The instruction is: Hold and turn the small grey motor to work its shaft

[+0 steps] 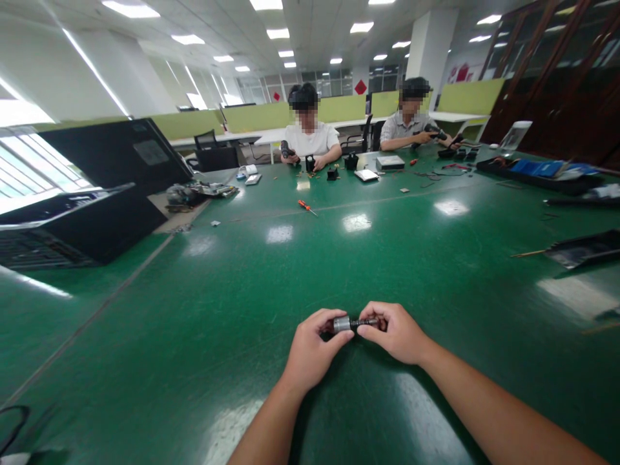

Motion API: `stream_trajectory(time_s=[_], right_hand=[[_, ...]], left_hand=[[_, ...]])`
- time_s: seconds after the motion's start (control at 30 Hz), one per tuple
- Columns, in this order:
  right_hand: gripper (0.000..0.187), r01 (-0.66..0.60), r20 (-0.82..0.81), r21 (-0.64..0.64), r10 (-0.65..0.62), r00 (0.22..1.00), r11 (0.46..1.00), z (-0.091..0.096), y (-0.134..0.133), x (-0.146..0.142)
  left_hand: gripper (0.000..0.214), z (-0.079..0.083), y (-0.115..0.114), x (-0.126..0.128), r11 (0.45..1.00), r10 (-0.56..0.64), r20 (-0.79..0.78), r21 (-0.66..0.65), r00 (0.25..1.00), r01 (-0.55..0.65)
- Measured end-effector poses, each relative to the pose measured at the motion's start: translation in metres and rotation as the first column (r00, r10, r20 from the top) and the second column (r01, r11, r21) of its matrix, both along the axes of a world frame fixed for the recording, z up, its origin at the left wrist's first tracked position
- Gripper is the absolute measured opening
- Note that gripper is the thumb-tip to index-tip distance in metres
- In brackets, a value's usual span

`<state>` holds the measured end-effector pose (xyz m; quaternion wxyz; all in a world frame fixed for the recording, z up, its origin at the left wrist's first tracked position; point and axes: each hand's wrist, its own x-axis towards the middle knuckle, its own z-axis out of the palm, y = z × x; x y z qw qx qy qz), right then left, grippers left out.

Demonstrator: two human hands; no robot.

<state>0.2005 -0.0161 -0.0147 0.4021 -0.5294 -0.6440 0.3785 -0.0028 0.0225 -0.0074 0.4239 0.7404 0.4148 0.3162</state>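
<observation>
Low in the head view, my left hand [314,349] is closed around a short silver metal cylinder [341,323], thumb below and fingers above. From the cylinder's right end runs a thin dark, ridged shaft [361,322]. My right hand [394,332] pinches the far end of that shaft between thumb and fingers. The two parts lie in line, roughly level, just over the green table [232,310]. Fingers hide the shaft's tip and the cylinder's left end, and I cannot tell whether the two are joined.
An orange-handled screwdriver [305,206] lies ahead. To the left stands an opened black case [87,226] beside loose parts [198,192]. On the right are a dark tray [588,248] and a toolbox [537,171]. Two people [312,139] work across the table.
</observation>
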Motion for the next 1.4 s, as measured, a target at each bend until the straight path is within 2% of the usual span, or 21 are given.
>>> stream_trajectory(time_s=[1.4], right_hand=[[0.010,0.015,-0.133,-0.041,-0.021,0.991,0.999,-0.0031,-0.0007,0.0005]], left_hand=[[0.027,-0.0048,-0.0001,-0.0024,0.999,0.047,0.079,-0.017,0.996,-0.046]])
